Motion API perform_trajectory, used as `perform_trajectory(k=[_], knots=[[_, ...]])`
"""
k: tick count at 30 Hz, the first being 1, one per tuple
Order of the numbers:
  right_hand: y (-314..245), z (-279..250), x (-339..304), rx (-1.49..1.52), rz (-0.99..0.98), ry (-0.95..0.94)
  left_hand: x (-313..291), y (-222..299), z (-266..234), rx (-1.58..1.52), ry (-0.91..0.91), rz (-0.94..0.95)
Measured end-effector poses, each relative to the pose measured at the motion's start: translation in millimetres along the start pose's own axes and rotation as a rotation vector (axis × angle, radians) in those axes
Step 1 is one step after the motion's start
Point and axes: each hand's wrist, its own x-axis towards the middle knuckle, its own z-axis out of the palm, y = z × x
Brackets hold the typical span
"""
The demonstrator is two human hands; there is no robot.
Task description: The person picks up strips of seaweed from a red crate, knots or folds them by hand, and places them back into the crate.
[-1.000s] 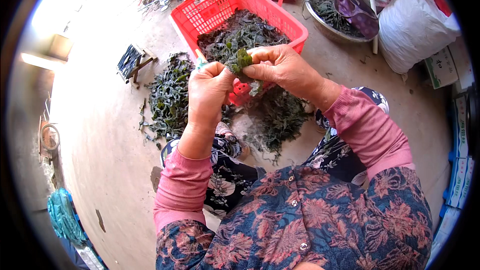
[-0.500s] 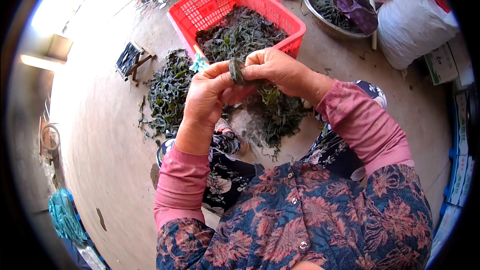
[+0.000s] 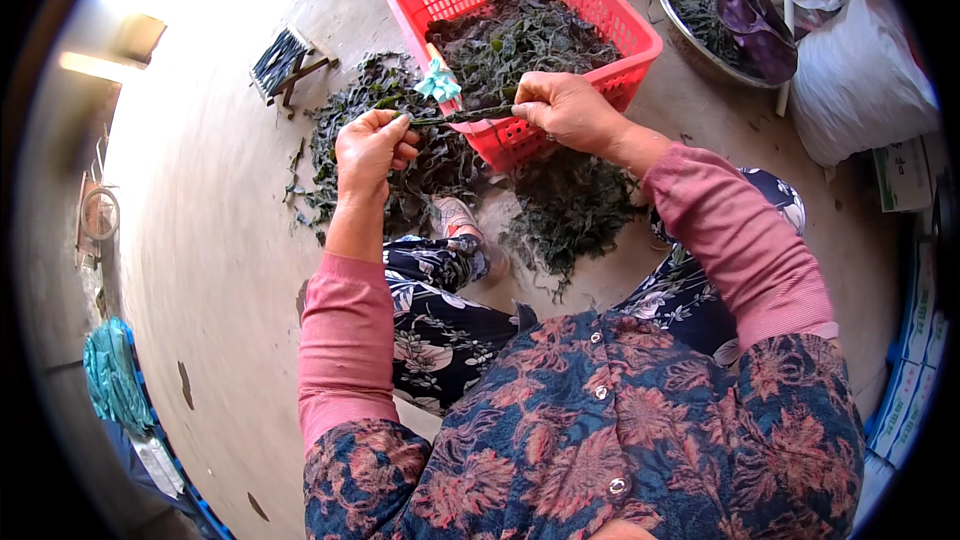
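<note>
My pink sleeves (image 3: 350,340), my navy blouse (image 3: 640,440) with red flowers, dark green leaf strip (image 3: 462,116), red basket (image 3: 610,15), white sack (image 3: 865,90), purple cloth (image 3: 755,20).

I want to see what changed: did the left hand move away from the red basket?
Yes. The left hand moved left, away from the red basket, stretching the dark leaf strip.
</note>
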Motion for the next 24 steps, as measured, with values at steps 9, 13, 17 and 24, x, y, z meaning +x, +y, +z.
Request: perform_trajectory(k=[9, 13, 17, 24], knots=[[14.9, 53.7, 32.1, -0.591, -0.122, 0.024, 50.1, -67.3, -4.1, 0.9, 0.365, 0.231], [15.3, 51.2, 26.0, -0.671, -0.102, -0.143, 43.3, -79.4, 9.9, 1.104, 0.266, 0.217], [28.4, 27.1, 8.7, -0.592, -0.083, -0.231, 45.8, -81.2, -0.6, 1.335, 0.266, -0.01], [6.5, -34.5, -4.0, 0.805, 0.284, -0.155, 31.5, -45.8, -4.2, 0.904, 0.44, 0.308]])
